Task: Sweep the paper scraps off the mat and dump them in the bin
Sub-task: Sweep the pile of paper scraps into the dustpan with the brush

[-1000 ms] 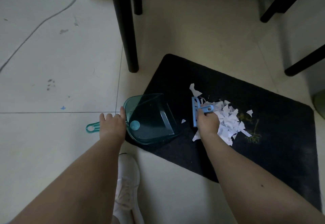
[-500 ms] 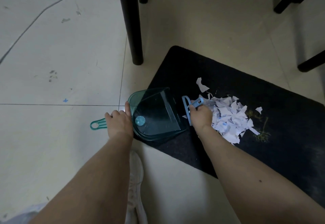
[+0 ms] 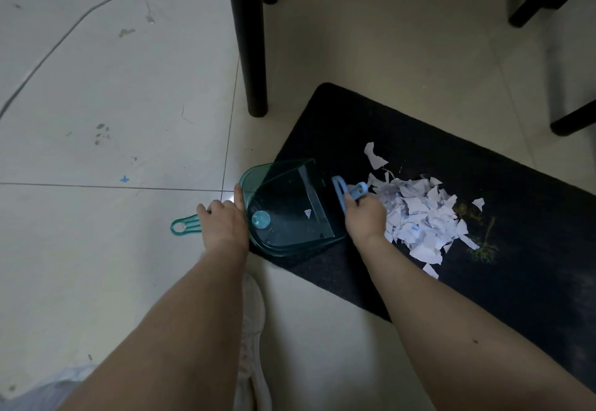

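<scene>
A: Pale tiled floor [image 3: 113, 249], dim light, black furniture legs [image 3: 250, 39] up top, a grey cable [image 3: 64, 33] trailing across the tiles at left.

B: And on the floor?

A: A black mat [image 3: 532, 281] lying at an angle on the right, a faint plant pattern woven near its middle. Paper scraps [image 3: 419, 217] heaped on the mat in one white pile, a few strays above and below it.

B: Any writing on the scraps?

A: Bluish marks on some pieces, too small to read. No brand or label legible anywhere.

B: The dustpan?

A: See-through green dustpan [image 3: 283, 207], its front lip resting on the mat's left end, open side toward the pile. One small scrap already inside. A round pale-blue disc near the back wall, unmarked.

B: Hands?

A: Left hand [image 3: 222, 223] curled round the dustpan's handle, thumb pressed against the pan's back edge, the looped end of the handle poking out to the left. Right hand [image 3: 366, 217] closed in a fist on a light-blue brush [image 3: 342, 194], held between pan and pile, just beside the pan's lip. Bristles hidden behind the hand.

B: Anything else?

A: A white shoe [image 3: 254, 330] on the tiles between the forearms.
</scene>
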`<action>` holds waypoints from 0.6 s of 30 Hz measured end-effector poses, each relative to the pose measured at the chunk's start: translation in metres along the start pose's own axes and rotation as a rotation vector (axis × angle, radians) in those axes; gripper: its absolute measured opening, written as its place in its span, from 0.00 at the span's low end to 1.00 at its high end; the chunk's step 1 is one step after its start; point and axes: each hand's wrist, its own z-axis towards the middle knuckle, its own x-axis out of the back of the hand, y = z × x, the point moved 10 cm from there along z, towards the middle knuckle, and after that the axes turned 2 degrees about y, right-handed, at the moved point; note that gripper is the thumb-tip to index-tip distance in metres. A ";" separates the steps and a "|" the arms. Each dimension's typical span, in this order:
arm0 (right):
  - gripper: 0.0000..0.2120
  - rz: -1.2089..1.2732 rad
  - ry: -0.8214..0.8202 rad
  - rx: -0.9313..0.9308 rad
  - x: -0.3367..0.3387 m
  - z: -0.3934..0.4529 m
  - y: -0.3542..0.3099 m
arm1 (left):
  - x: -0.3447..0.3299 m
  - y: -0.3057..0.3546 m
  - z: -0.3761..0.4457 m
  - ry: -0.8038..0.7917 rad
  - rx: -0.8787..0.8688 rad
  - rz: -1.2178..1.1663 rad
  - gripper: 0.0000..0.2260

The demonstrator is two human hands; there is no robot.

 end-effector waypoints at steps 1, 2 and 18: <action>0.13 0.008 -0.034 0.020 -0.006 -0.004 -0.002 | 0.000 0.000 0.000 -0.004 0.001 -0.004 0.36; 0.14 0.035 -0.054 0.033 -0.009 -0.006 -0.004 | 0.000 -0.001 -0.001 -0.006 0.002 -0.007 0.36; 0.13 0.187 0.425 -0.092 0.145 0.004 0.045 | 0.019 0.058 -0.024 0.049 -0.195 0.063 0.37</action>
